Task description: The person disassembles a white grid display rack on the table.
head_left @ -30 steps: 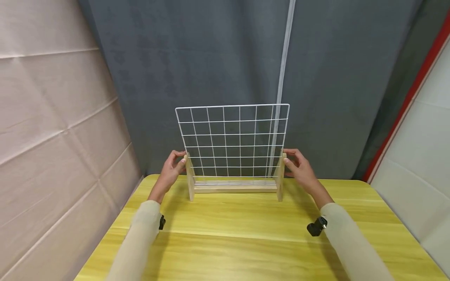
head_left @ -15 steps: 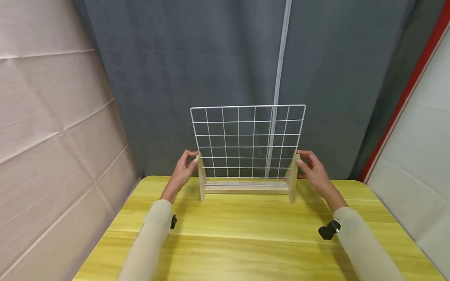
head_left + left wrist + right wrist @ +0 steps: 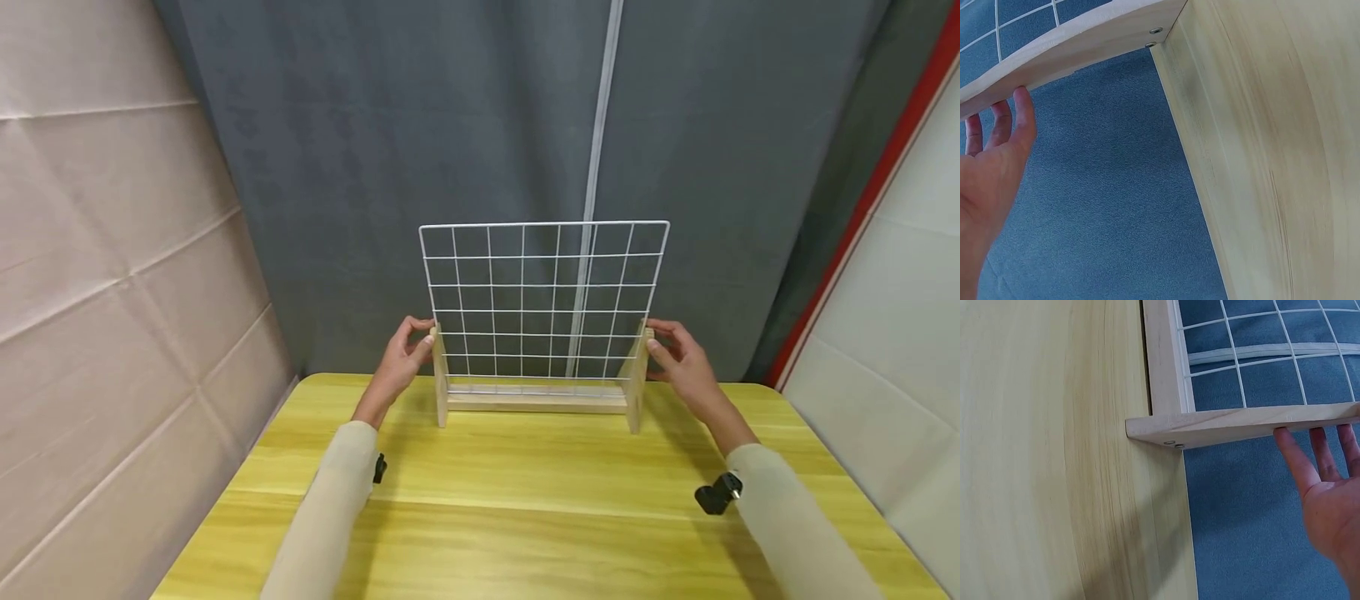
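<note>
One wire grid rack (image 3: 543,300) with two wooden end posts stands upright at the far edge of the yellow tabletop (image 3: 525,500), in front of a grey curtain (image 3: 450,125). Left hand (image 3: 405,358), fingers nearly straight, touches the left post (image 3: 441,379). Right hand (image 3: 682,362), fingers likewise extended, touches the right post (image 3: 636,383).

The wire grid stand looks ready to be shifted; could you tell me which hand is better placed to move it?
Neither clearly: the left hand touches the left upright and the right hand the right upright of the wire grid stand, so probably both together.
</note>
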